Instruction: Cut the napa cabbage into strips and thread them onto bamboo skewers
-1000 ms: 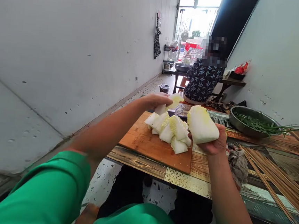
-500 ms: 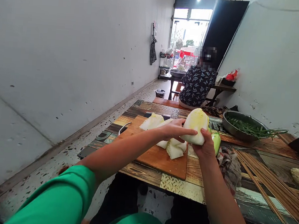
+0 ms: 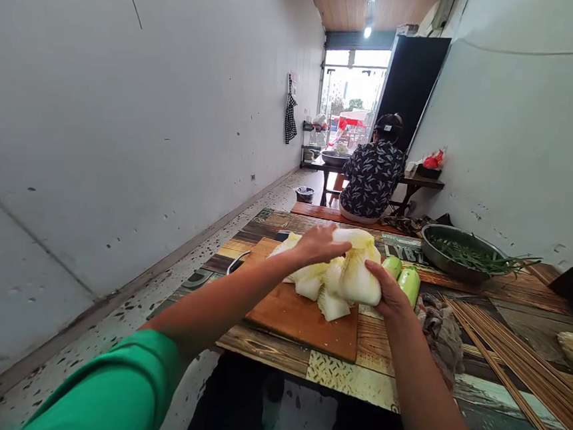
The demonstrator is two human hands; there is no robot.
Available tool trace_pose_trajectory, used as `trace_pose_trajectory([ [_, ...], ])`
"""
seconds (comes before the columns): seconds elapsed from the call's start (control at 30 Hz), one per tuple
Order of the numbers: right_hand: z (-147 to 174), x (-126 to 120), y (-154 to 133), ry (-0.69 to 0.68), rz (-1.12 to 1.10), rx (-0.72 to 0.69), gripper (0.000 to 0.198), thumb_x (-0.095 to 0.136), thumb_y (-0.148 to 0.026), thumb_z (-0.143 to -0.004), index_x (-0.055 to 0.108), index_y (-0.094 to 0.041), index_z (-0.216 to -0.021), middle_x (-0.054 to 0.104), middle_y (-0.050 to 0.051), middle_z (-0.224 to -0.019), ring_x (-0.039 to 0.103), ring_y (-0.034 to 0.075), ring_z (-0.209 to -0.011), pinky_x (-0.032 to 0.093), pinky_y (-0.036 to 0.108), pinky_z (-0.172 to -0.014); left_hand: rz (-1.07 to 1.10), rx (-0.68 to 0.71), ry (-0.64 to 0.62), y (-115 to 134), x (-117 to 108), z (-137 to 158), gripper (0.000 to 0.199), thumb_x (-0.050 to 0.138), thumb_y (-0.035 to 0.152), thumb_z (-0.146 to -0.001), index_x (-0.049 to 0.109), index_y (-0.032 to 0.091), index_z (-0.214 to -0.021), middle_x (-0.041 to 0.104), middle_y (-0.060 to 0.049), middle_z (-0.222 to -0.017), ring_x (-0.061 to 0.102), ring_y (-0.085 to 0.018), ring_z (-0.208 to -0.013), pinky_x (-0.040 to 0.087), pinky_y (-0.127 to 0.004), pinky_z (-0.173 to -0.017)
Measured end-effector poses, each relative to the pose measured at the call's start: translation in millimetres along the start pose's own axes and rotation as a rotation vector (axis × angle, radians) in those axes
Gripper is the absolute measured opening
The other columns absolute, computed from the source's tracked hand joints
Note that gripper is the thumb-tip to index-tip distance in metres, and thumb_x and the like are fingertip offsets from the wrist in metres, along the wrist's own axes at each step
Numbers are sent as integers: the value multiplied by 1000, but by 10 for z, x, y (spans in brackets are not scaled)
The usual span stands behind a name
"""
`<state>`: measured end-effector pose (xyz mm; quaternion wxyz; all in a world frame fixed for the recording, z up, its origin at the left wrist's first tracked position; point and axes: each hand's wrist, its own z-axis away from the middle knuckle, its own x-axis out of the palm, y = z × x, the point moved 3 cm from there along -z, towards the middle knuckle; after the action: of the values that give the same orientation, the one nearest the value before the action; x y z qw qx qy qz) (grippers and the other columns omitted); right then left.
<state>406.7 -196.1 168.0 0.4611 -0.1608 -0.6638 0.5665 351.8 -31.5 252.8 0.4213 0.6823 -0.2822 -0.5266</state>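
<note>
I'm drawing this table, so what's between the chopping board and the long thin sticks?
The head view shows a crumpled cloth and two green vegetables between the chopping board and the sticks; the right arm crosses over that stretch.

The left arm [image 3: 224,296] reaches forward and across to the right, a green sleeve [image 3: 111,387] around its upper part. The left hand [image 3: 320,243] is back-up, its fingers gripping and pointing rightward. The bare right forearm [image 3: 419,360] slants up and inward; the right hand [image 3: 389,292] grips near the left, thumb uppermost, other fingers mostly hidden.
</note>
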Motion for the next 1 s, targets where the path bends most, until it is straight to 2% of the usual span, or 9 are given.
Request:
trace_pose_trajectory([
  [0.13,33,-37,-23,-62,-23,82,61,83,-53,-57,65,-25,-107,78,10,-100,71,35,-106,60,48,-89,-74,-57,-48,2,-315,-141,24,68,36,-67,62,18,-81,70,-11,-78,72,-30,-81,56,-34,-65],
  [0.23,48,-85,-68,-191,-78,92,65,69,-64,-65,64,-24,-116,76,12,-108,70,35,-107,59,53,-87,157,-222,-316,-122,-530,-181,23,59,37,-66,64,17,-76,72,-14,-79,71,-29,-76,57,-38,-68],
  [0.33,60,-138,-135,-295,-201,32,71,56,-71,-72,61,-22,-124,74,13,-112,70,31,-101,60,49,-81,386,-233,-496,-229,-752,-175,28,54,40,-63,64,17,-76,75,-17,-89,72,-28,-85,58,-38,-75],
  [0.43,74,-181,-208,-320,-379,-59,75,56,-69,-74,60,-18,-129,73,11,-110,69,23,-89,61,37,-74,204,-129,-331,-342,-893,-198,40,43,48,-70,63,17,-85,74,-18,-105,72,-29,-97,58,-39,-80],
  [0.57,99,-170,-250,-293,-472,-123,73,58,-66,-76,59,-18,-130,72,11,-111,69,21,-89,61,34,-73,-397,-73,-68,-543,-664,-175,55,44,56,-77,64,16,-110,66,-20,-129,60,-36,-124,52,-45,-98],
  [0.7,66,-149,-187,-175,-453,-119,57,63,-61,-77,64,-24,-120,75,8,-107,71,26,-99,61,42,-82,-605,-90,-163,-784,-218,-76,80,58,61,-74,53,13,-139,38,-23,-158,27,-40,-151,19,-59,-121],
  [0.8,-5,-145,-118,-90,-463,-135,50,70,-57,-74,65,-28,-115,76,5,-108,70,29,-109,59,48,-92,-732,-109,-176,-779,-134,-9,88,51,63,-84,36,10,-153,17,-22,-166,10,-37,-156,3,-60,-123],
  [0.9,-65,-125,-59,-12,-452,-167,52,76,-55,-70,65,-28,-113,77,3,-107,69,29,-113,58,47,-97,-514,11,-85,-523,-134,71,85,47,63,-90,35,9,-154,23,-20,-166,17,-35,-155,11,-51,-125],
  [1.0,-72,-51,-13,18,-366,-187,57,79,-57,-65,65,-27,-112,78,3,-105,69,30,-113,58,45,-97,116,56,-264,-278,102,215,90,60,66,-85,34,15,-155,49,-20,-152,47,-34,-140,38,-47,-115],
])
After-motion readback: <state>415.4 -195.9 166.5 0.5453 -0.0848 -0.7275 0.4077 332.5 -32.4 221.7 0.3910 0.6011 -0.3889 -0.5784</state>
